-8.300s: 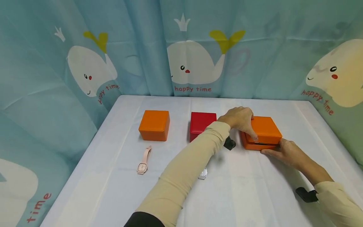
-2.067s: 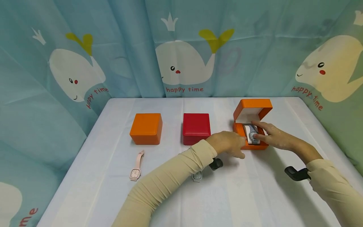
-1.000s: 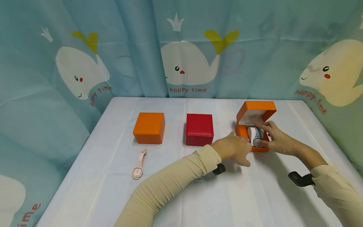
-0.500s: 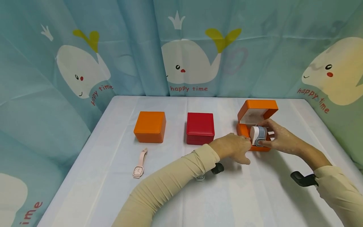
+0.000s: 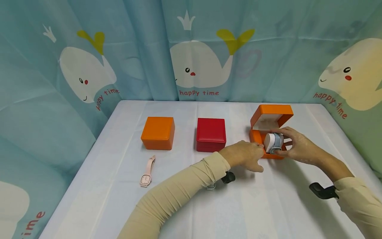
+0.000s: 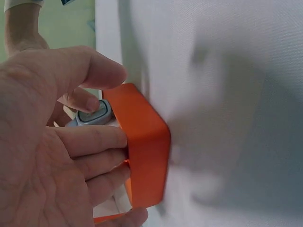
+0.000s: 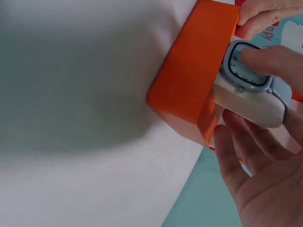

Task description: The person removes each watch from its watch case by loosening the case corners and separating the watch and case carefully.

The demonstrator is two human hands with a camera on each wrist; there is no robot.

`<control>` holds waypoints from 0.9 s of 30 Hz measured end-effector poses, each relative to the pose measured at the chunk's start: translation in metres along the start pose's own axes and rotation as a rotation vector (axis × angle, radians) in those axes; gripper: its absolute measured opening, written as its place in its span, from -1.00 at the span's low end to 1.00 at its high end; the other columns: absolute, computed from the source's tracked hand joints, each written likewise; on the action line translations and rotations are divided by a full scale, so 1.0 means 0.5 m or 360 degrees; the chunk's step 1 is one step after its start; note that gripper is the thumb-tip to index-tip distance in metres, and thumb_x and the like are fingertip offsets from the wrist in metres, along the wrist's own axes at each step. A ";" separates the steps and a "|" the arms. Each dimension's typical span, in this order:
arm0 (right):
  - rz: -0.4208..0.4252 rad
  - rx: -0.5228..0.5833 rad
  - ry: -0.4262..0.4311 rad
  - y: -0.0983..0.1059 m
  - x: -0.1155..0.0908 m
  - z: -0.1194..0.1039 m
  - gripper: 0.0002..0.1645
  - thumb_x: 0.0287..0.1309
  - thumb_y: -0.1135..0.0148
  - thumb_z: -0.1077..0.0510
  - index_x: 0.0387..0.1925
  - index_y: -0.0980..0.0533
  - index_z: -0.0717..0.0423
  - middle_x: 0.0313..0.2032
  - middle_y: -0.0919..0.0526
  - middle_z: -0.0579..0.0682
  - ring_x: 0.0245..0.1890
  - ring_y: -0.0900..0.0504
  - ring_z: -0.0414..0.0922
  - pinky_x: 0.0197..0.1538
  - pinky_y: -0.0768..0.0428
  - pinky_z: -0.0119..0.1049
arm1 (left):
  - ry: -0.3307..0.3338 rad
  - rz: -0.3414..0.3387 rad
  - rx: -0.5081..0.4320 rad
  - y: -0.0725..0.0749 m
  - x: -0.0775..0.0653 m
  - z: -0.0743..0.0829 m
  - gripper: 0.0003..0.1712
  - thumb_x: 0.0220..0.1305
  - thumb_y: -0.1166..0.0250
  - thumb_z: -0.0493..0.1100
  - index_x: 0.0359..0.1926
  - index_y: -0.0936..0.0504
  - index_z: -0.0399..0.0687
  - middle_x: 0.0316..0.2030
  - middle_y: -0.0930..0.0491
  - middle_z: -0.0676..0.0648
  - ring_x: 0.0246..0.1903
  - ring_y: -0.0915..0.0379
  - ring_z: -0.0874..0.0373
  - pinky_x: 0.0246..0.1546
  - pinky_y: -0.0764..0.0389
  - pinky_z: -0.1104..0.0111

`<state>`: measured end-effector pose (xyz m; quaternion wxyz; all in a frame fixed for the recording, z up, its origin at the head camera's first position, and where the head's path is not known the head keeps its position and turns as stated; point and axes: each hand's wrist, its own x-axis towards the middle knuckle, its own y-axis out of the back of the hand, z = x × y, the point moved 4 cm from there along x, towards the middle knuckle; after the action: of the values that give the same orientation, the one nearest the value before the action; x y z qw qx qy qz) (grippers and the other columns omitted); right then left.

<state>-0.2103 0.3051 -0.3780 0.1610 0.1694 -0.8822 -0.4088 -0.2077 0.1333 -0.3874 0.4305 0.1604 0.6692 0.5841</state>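
An orange watch box (image 5: 276,109) stands at the right of the table, its lid raised. My right hand (image 5: 304,149) pinches a grey-blue wristwatch (image 5: 278,142), wrapped round a white cushion (image 5: 269,142), between thumb and fingers. The watch and cushion are tilted and partly raised out of the box. In the right wrist view the thumb lies on the dial of the watch (image 7: 233,71). My left hand (image 5: 245,155) rests its fairly straight fingers against the box's left side; the left wrist view shows fingertips at the rim of the box (image 6: 147,142), thumb apart.
A shut orange box (image 5: 158,132) and a shut red box (image 5: 211,132) stand to the left. A pink watch (image 5: 146,177) lies in front of the orange one. Another, silvery watch (image 5: 211,186) is partly hidden by the left sleeve. A whale-print curtain (image 5: 143,66) hangs behind.
The right-hand orange box was shut under both hands and is now open. My right hand has taken hold of the watch and tilted it upward with its cushion. My left hand has barely moved lately.
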 end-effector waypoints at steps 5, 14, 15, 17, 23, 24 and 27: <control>0.0046 -0.0053 0.0011 0.005 -0.009 -0.001 -0.14 -0.18 -0.63 0.43 0.24 -0.48 0.31 0.00 -0.55 0.16 -0.13 -0.57 -0.25 -0.16 -0.65 -0.44 | 0.0002 -0.0004 -0.0010 0.001 0.001 0.001 -0.20 0.36 -0.17 0.32 0.51 -0.32 0.12 0.45 -0.23 0.19 0.33 -0.19 0.37 0.27 -0.33 0.39; 0.0144 -0.0077 0.0068 0.005 -0.021 -0.003 -0.17 -0.27 -0.64 0.49 0.16 -0.52 0.27 -0.01 -0.60 0.14 -0.16 -0.54 -0.34 -0.11 -0.52 -0.65 | -0.0037 0.0048 -0.0100 0.000 -0.004 0.003 -0.43 0.33 -0.25 0.26 0.23 -0.52 0.10 0.19 -0.43 0.20 -0.03 -0.37 0.33 0.00 -0.48 0.45; 0.0153 -0.0073 0.0075 0.005 -0.022 -0.005 -0.17 -0.27 -0.63 0.50 0.15 -0.52 0.27 -0.01 -0.60 0.13 -0.15 -0.54 -0.33 -0.10 -0.50 -0.67 | -0.0032 0.0049 -0.0112 -0.001 -0.004 0.003 -0.43 0.33 -0.26 0.26 0.22 -0.50 0.10 0.15 -0.44 0.21 -0.04 -0.38 0.33 -0.01 -0.48 0.46; 0.0166 -0.0074 0.0084 0.004 -0.024 -0.006 -0.18 -0.27 -0.62 0.52 0.14 -0.52 0.27 -0.01 -0.59 0.11 -0.15 -0.53 -0.34 -0.09 -0.50 -0.67 | -0.0031 0.0066 -0.0139 -0.001 -0.004 0.003 -0.42 0.32 -0.28 0.24 0.23 -0.49 0.09 0.13 -0.45 0.21 -0.05 -0.40 0.32 -0.02 -0.48 0.46; 0.0238 -0.0056 0.0185 0.001 -0.031 -0.014 -0.15 -0.32 -0.59 0.58 0.14 -0.53 0.29 -0.02 -0.58 0.05 -0.12 -0.49 -0.41 -0.07 -0.50 -0.66 | -0.0032 0.0076 -0.0207 -0.003 -0.005 0.000 -0.44 0.31 -0.29 0.22 0.21 -0.49 0.09 0.10 -0.46 0.20 -0.10 -0.40 0.31 -0.06 -0.48 0.46; 0.0260 -0.0053 0.0203 0.002 -0.031 -0.016 -0.14 -0.33 -0.60 0.58 0.15 -0.52 0.29 -0.02 -0.57 0.05 -0.11 -0.48 -0.41 -0.06 -0.49 -0.67 | -0.0037 0.0072 -0.0194 -0.003 -0.006 0.000 -0.48 0.31 -0.29 0.23 0.17 -0.52 0.10 0.11 -0.45 0.20 -0.09 -0.39 0.31 -0.06 -0.48 0.45; 0.0351 -0.0054 0.0232 0.009 -0.034 -0.019 -0.11 -0.35 -0.62 0.58 0.16 -0.52 0.30 -0.02 -0.56 0.02 -0.11 -0.48 -0.40 -0.04 -0.47 -0.69 | -0.0056 0.0069 -0.0142 -0.002 -0.006 0.003 -0.60 0.32 -0.29 0.22 0.01 -0.61 0.11 0.12 -0.45 0.17 -0.05 -0.37 0.31 -0.05 -0.50 0.42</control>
<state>-0.1921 0.3087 -0.3711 0.2713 0.0979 -0.8744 -0.3901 -0.2045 0.1317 -0.3870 0.4362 0.1657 0.6313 0.6195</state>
